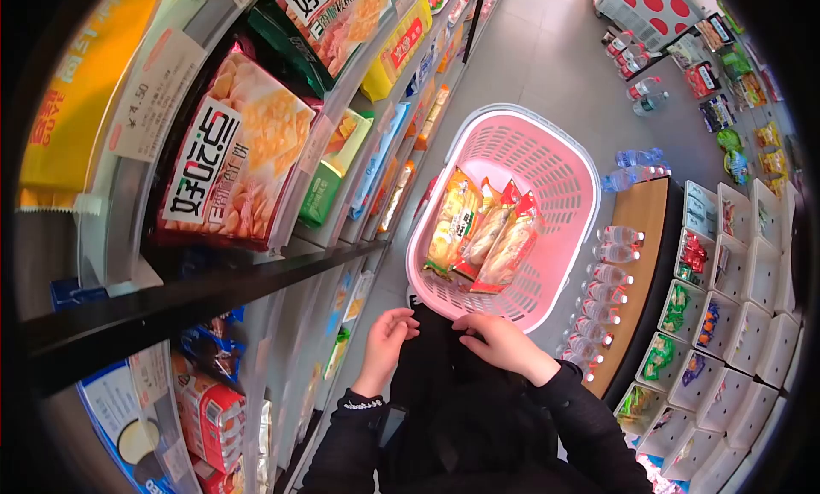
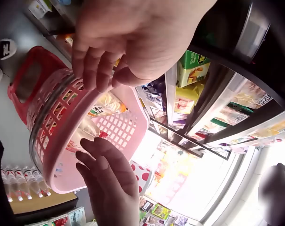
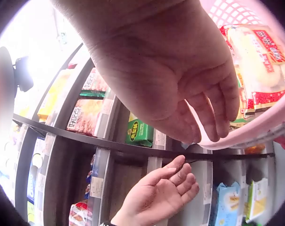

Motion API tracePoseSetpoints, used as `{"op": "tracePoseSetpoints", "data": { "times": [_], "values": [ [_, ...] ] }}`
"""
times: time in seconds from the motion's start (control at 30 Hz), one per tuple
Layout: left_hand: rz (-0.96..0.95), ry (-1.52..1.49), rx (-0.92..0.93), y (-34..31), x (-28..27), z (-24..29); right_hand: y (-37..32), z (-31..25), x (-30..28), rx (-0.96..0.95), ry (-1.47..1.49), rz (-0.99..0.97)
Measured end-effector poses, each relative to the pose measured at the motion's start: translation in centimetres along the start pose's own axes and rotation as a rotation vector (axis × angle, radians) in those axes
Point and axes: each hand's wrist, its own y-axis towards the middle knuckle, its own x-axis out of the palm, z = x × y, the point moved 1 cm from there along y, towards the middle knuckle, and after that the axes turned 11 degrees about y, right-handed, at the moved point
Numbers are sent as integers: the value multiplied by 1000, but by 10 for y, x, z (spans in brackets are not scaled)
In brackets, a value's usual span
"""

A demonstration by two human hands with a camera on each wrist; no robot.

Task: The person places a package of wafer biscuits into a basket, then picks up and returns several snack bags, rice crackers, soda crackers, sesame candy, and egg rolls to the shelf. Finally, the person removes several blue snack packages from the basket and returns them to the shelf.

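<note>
In the head view a pink basket (image 1: 559, 268) holds several bagged breads, among them a yellow packet (image 1: 453, 225) and a red-edged one (image 1: 510, 253). My left hand (image 1: 386, 349) is just below the basket's near edge, fingers loosely bent, holding nothing. To its right, my right hand (image 1: 504, 344) has its fingers near the basket's rim, also with nothing in it. The left wrist view has the left hand (image 2: 128, 42) over the basket (image 2: 67, 155) and the right hand (image 2: 109, 181) beside it. Both hands, right (image 3: 166, 70) and left (image 3: 159, 193), look relaxed in the right wrist view.
Shelves at the left hold snack boxes, including a large red one (image 1: 243, 152). Water bottles (image 1: 602, 302) line a wooden ledge (image 1: 636, 263) at the right, beside white bins of small packets (image 1: 675, 306). A white box with red dots (image 1: 649, 11) stands farther off.
</note>
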Motion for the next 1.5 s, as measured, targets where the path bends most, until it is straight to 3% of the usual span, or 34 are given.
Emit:
{"op": "tracePoseSetpoints", "data": {
  "times": [0.23, 0.47, 0.57, 0.7, 0.77, 0.8, 0.87, 1.0, 1.1, 1.17, 1.37, 1.5],
  "values": [
    [-44, -5, -3, 20, 6, 17, 2, -6, -14, 42, 32, 2],
    [-36, -17, 69, 49, 50, 29, -4, 16, -47, 114, 106, -3],
    [-30, -17, 71, 61, 71, 28, 3, 29, -74, 33, 82, -24],
    [48, 276, 74, 83, 101, 13, 29, 44, -131, 9, -72, -46],
    [147, 910, 245, 93, 117, 12, 47, 52, -161, -126, -237, 129],
    [160, 969, 253, 98, 126, 13, 57, 57, -172, -125, -236, 118],
    [146, 1025, 197, 115, 139, 2, 76, 68, -190, -240, -419, 299],
    [107, 1034, 61, 126, 164, -3, 97, 105, -204, -286, -490, 114],
    [116, 977, 57, 120, 180, -1, 94, 105, -206, -172, -526, -12],
    [-41, 1101, -20, 116, 194, 13, 83, 97, -216, -98, -643, -137],
    [-2, 1112, 47, 111, 218, -9, 64, 101, -230, -115, -736, -200],
    [-23, 962, 64, 94, 207, 13, 53, 63, -232, -160, -702, -142]
  ]
}}
